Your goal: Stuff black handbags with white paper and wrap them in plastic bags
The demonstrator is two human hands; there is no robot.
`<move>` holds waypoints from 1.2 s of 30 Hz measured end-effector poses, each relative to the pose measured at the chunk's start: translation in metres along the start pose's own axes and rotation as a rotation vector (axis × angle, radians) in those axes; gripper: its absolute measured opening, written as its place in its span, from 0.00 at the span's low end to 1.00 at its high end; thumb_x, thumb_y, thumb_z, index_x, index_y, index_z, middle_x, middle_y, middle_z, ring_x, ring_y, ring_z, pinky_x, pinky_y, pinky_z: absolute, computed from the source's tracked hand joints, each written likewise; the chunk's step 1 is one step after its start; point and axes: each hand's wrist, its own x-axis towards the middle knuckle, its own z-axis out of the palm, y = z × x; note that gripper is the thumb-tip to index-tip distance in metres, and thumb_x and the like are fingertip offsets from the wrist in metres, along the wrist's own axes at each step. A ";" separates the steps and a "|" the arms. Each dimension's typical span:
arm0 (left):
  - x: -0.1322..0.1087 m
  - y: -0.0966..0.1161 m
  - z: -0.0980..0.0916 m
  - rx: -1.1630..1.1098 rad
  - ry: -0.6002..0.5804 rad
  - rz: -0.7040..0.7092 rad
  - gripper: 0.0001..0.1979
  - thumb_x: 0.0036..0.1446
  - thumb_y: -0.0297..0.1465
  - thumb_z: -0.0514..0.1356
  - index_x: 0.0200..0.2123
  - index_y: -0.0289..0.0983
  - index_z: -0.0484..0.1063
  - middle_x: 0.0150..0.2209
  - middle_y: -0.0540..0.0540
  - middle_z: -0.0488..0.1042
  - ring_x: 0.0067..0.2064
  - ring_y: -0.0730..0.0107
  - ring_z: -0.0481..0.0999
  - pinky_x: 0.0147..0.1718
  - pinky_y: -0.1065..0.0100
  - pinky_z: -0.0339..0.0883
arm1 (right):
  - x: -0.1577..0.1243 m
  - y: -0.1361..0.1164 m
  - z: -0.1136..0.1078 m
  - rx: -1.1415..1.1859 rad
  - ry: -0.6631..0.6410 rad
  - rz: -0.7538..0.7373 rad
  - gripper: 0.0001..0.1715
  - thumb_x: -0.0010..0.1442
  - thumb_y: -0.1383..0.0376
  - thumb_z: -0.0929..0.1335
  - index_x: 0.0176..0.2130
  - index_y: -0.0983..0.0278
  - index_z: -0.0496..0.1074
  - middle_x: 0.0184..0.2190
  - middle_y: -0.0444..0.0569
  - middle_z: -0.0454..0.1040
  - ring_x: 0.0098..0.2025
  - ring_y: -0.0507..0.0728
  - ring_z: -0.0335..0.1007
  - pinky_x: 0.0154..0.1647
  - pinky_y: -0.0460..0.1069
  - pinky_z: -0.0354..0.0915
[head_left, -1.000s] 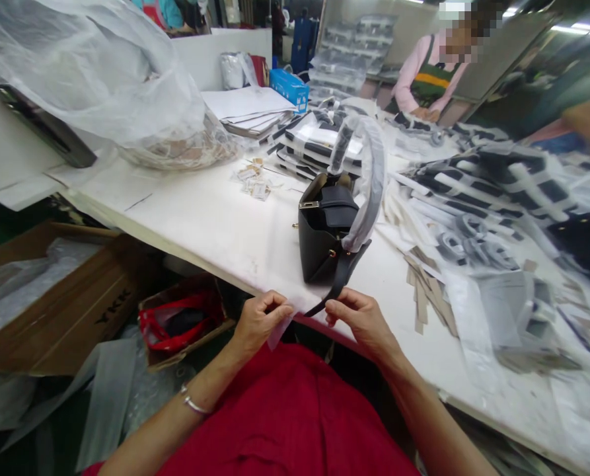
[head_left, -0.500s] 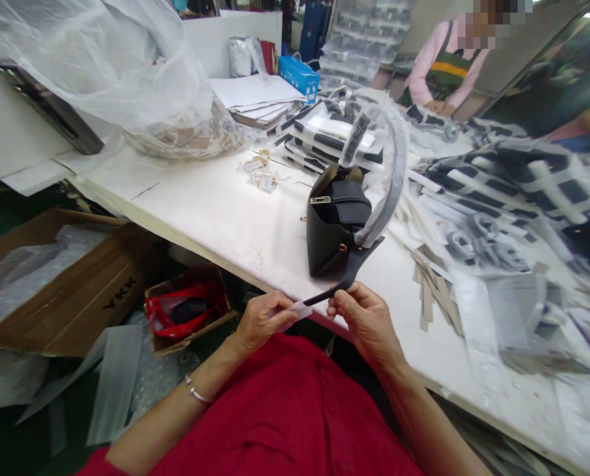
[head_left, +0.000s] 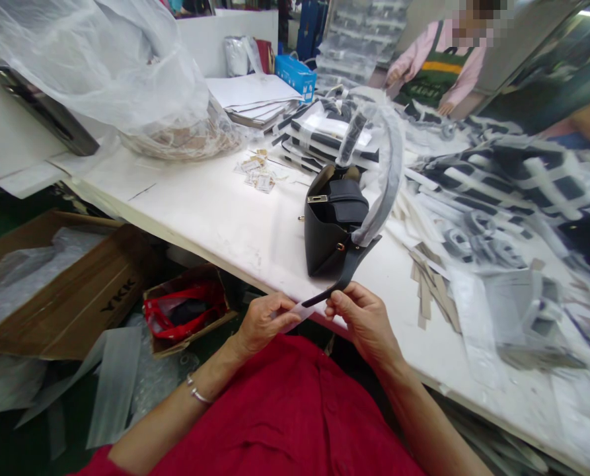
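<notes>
A black handbag (head_left: 324, 235) stands upright on the white table near its front edge, its top gaping. Its tall handle (head_left: 390, 178) is wrapped in clear plastic. From the bag's side a black strap (head_left: 335, 285) reaches toward me, past the table edge. My right hand (head_left: 367, 319) pinches this strap between thumb and fingers. At the strap's end, my left hand (head_left: 265, 322) is closed on a whitish, translucent plastic sleeve (head_left: 296, 313), which meets the strap's tip. The inside of the left fingers is partly hidden.
Several wrapped black bag parts (head_left: 513, 178) crowd the table's right side, near grey-brown strips (head_left: 433, 291). Small tags (head_left: 259, 173) lie behind. A big plastic bag (head_left: 126, 79) stands left; cardboard boxes (head_left: 91, 297) sit below. A co-worker (head_left: 436, 73) stands across the table.
Both my hands keep their grips, almost still. The whole view shifts slightly. Across the table, the co-worker's hands have moved apart.
</notes>
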 end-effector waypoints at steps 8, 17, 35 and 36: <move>-0.002 -0.001 0.000 -0.046 -0.035 -0.086 0.14 0.59 0.43 0.62 0.30 0.39 0.77 0.28 0.48 0.78 0.28 0.71 0.75 0.32 0.71 0.67 | 0.001 0.001 0.000 -0.014 0.004 0.004 0.13 0.55 0.57 0.75 0.32 0.64 0.75 0.24 0.44 0.75 0.27 0.52 0.70 0.32 0.47 0.67; 0.001 0.003 0.002 -0.063 -0.012 -0.119 0.12 0.58 0.41 0.63 0.29 0.38 0.77 0.27 0.49 0.78 0.29 0.71 0.75 0.32 0.71 0.65 | -0.001 -0.005 0.000 -0.170 -0.004 0.007 0.14 0.56 0.55 0.74 0.30 0.63 0.75 0.24 0.43 0.74 0.28 0.52 0.68 0.34 0.47 0.65; 0.070 0.048 0.048 -0.393 0.135 -0.317 0.13 0.58 0.40 0.60 0.29 0.37 0.67 0.26 0.53 0.68 0.28 0.75 0.67 0.29 0.73 0.62 | 0.009 -0.005 -0.036 -0.116 0.122 -0.052 0.27 0.57 0.45 0.71 0.42 0.65 0.78 0.35 0.52 0.78 0.32 0.56 0.72 0.33 0.51 0.70; 0.076 0.050 0.048 -0.355 0.156 -0.296 0.12 0.58 0.39 0.60 0.28 0.37 0.67 0.25 0.54 0.68 0.28 0.75 0.67 0.29 0.73 0.62 | 0.009 -0.005 -0.042 -0.114 0.149 -0.050 0.28 0.56 0.45 0.71 0.42 0.65 0.78 0.36 0.53 0.78 0.33 0.56 0.73 0.34 0.51 0.71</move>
